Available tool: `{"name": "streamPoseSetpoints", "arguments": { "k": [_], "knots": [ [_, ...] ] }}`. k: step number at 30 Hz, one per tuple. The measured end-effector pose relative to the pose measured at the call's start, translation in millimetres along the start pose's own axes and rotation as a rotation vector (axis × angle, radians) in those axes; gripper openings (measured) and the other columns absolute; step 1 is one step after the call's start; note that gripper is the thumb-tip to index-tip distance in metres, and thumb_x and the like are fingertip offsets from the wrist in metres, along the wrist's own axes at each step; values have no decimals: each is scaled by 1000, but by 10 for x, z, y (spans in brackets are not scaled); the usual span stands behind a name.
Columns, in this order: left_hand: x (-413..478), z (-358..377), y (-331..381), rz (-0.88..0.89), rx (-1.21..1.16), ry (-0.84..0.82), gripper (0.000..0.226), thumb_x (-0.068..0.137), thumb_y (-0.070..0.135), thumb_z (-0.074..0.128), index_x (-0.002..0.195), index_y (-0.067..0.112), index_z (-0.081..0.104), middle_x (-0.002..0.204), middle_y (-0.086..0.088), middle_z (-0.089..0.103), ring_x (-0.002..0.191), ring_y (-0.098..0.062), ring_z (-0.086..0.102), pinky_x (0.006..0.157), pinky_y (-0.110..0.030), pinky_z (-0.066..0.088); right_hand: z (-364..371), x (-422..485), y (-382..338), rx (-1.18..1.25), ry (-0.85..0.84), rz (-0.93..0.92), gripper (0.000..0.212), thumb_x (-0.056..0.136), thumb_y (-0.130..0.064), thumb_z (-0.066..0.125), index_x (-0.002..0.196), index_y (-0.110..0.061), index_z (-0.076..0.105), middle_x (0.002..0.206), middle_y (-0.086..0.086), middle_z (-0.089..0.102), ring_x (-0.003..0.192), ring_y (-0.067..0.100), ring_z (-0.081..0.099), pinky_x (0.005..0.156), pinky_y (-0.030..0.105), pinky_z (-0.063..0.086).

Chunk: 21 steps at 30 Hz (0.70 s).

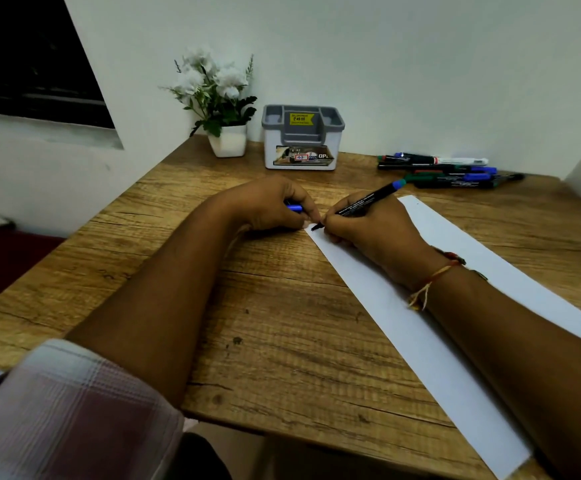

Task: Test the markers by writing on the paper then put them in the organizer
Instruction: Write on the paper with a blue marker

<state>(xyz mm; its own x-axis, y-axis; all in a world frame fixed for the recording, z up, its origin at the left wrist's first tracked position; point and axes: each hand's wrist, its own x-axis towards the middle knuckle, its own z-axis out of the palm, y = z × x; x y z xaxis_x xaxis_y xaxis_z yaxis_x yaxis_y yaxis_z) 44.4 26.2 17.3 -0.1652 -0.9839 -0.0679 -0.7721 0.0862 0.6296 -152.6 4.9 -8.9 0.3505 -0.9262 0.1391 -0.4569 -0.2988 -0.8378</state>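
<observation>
Testing a marker on paper at a wooden table (265, 341).

Right hand (368, 233) clamped on black marker (365, 202), tip touching paper (431, 334) at its far corner; left hand (275, 206) just beside, closed around blue cap (294, 207). Farther back, loose markers (455, 171) at right, organizer (301, 136) beside potted flowers (220, 105), against wall.
</observation>
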Motion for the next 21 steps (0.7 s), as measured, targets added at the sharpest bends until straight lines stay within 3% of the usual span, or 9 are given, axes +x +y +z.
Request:
{"name": "streamPoseSetpoints", "arguments": {
  "k": [8,14,18,21],
  "knots": [
    [4,1,7,-13,-37,-7,25,88,13,70,105,31,75,100,22,63,94,0,55,76,-19,40,-7,2,-1,-9,14,-1,11,77,-20,73,78,-10,78,74,6,76,72,13,70,81,47,62],
    [10,4,-6,-20,-48,-9,25,87,14,71,100,36,75,105,20,64,102,-6,57,92,-29,44,-16,19,12,25,30,19,11,80,-23,75,81,-13,78,75,4,76,76,15,72,82,43,63],
    [5,4,11,-23,-45,-16,24,88,16,71,101,36,74,103,21,63,96,-1,56,78,-22,41,2,16,5,10,22,9,5,80,-19,75,82,-14,78,75,3,76,72,12,69,77,37,60],
    [6,4,20,-24,-43,-13,24,88,16,71,100,37,73,107,19,64,97,-2,56,76,-19,40,-13,26,11,13,2,14,8,79,-21,76,82,-15,78,76,4,76,76,14,70,80,42,62]
  ]
}}
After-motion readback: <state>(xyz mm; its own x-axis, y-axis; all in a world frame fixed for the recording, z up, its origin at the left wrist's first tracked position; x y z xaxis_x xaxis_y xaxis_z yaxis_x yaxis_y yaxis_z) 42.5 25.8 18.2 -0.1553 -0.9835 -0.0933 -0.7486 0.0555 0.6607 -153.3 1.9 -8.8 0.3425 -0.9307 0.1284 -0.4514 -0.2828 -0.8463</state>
